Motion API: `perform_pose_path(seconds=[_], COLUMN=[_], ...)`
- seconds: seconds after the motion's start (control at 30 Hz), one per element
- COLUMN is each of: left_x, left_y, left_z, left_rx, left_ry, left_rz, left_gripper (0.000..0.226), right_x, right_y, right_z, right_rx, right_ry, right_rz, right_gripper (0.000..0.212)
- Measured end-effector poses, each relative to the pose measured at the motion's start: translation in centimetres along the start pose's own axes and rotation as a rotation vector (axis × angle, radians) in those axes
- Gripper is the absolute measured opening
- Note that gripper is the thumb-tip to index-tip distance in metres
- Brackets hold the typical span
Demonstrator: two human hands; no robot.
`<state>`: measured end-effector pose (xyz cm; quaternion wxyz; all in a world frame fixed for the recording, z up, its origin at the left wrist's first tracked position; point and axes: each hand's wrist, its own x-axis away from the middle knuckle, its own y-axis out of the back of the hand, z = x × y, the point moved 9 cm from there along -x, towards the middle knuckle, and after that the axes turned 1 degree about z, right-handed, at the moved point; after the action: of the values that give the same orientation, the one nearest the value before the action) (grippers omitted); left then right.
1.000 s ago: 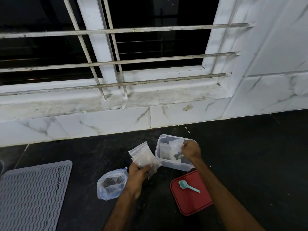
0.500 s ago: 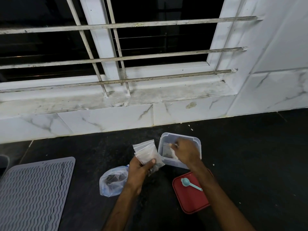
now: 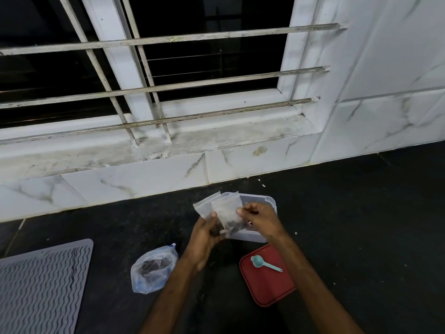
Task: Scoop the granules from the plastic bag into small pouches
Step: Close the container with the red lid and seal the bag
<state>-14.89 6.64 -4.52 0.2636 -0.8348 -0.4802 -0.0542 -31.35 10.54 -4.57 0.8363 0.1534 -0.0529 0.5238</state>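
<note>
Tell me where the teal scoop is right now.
In the head view, the teal scoop lies untouched on the red lid at lower right, on the dark counter just below the clear container and right of the right forearm.

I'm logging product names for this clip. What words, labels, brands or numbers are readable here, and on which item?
None readable.
small pouches in the hands: clear plastic, no print visible.
plastic bag of granules: no label visible.
teal scoop and red lid: plain.
clear container and grey mat: no text visible.
</note>
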Motion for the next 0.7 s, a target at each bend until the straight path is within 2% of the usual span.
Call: perform_pose_path(seconds=[0.17,0.3,0.4,0.5,0.57,0.7], left_x=[-4.7,-8.3,-9.4,-9.9,-9.9,-9.3], left_y=[-1.1,-2.2,-2.6,-2.0,-2.2,-2.1], left_z=[-0.3,0.6,1.9,3.0,3.3,3.1], left_rx=[-0.343,-0.867,-1.212,-1.291,-1.31,-1.292], left_ry=[-0.004,0.011,0.138,0.315,0.35,0.227], left_rz=[-0.129,-0.179,-0.184,-0.228,-0.243,-0.303], left_gripper=[0.024,0.024,0.037,0.048,0.052,0.045], right_x=[-2.3,-3.9,-4.5,-5.4,-5.7,-6.4], right_y=[5.8,5.6,4.6,2.8,1.4,0.5], right_z=[-0.5,-1.4,-1.5,-2.7,-3.5,-4.3], right_rx=[0.454,0.66,0.803,0.902,0.972,1.066], right_ry=[-0.017,-0.093,-0.11,-0.144,-0.14,-0.162], right_rz=[-0.226,-0.218,-0.187,-0.081,0.002,0.075], right_gripper=[0.025,0.02,0.021,0.03,0.038,0.031])
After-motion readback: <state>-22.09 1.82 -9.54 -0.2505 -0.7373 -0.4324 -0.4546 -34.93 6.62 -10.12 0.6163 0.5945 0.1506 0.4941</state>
